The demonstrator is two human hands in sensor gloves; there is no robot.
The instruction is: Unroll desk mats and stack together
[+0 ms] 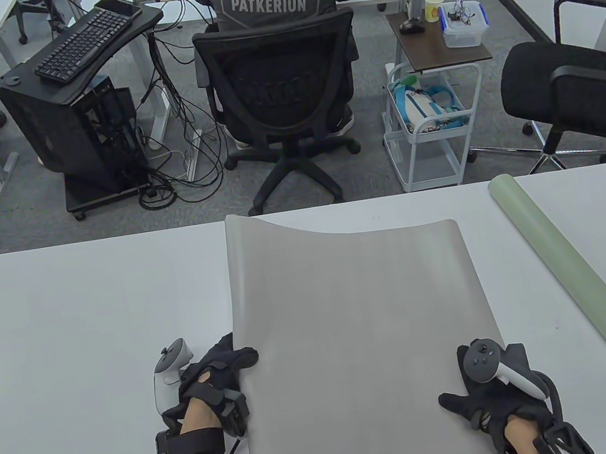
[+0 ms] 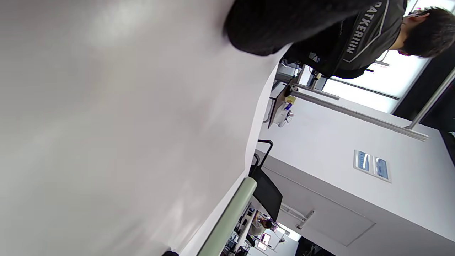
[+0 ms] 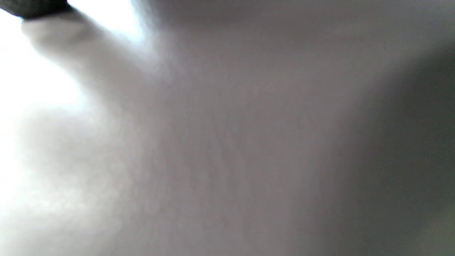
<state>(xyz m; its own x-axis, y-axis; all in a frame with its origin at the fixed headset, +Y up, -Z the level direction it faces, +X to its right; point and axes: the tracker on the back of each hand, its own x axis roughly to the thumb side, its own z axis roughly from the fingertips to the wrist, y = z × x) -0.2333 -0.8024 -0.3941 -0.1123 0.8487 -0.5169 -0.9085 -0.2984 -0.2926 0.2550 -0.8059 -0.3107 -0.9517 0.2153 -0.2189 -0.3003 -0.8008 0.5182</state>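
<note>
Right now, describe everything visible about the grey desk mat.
The grey desk mat is a thin, matte, flexible sheet, unrolled on the white table. Its far edge still curls upward, highest at the far-left corner. The left hand rests on its left edge; the right hand presses its near-right corner. The rolled green mat lies apart to its right.

Left hand (image 1: 217,373): gloved, near left of centre, forearm bare and angled up from the near edge, fingers reaching right with their tips on the grey mat's (image 1: 359,338) left edge. Right hand (image 1: 489,387): gloved, near right, palm down, fingers spread flat, pressing on the mat's near right corner. Both wrists strapped.
</note>
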